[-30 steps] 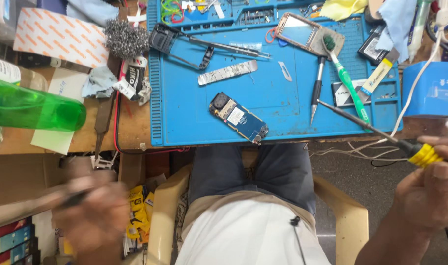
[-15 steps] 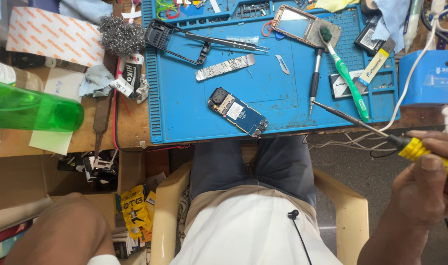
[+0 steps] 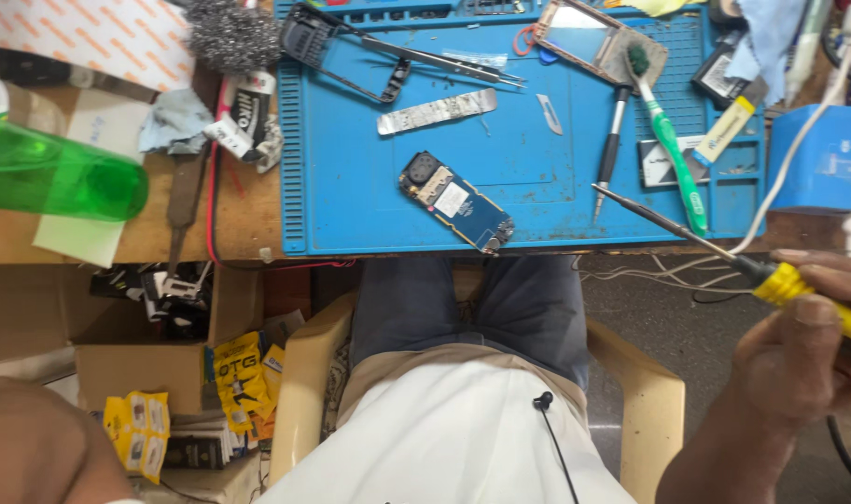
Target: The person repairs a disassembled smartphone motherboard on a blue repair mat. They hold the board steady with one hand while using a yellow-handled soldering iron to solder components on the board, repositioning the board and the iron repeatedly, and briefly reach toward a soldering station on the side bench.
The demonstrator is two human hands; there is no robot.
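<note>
My right hand (image 3: pixel 803 350) at the right edge is closed around the yellow handle of a soldering iron (image 3: pixel 780 280). Its long dark tip (image 3: pixel 621 201) reaches over the front right corner of the blue work mat (image 3: pixel 351 196). A bare phone circuit board (image 3: pixel 455 203) lies on the mat near the front edge, left of the tip and apart from it. Only part of my left arm (image 3: pixel 29 443) shows in the bottom left corner, below the table; the hand itself is out of sight.
On the mat lie a black phone frame (image 3: pixel 337 51), tweezers (image 3: pixel 444 61), a metal strip (image 3: pixel 437 110), a green toothbrush (image 3: pixel 673 149) and a phone housing (image 3: pixel 593 37). A green bottle (image 3: pixel 52 177) lies at the left. A blue box (image 3: pixel 827 159) stands right. Cardboard boxes (image 3: pixel 136 373) sit under the table.
My left hand, blurred and low at the left a second ago, has dropped out of view, leaving only the arm. The right hand with the soldering iron has barely shifted.
</note>
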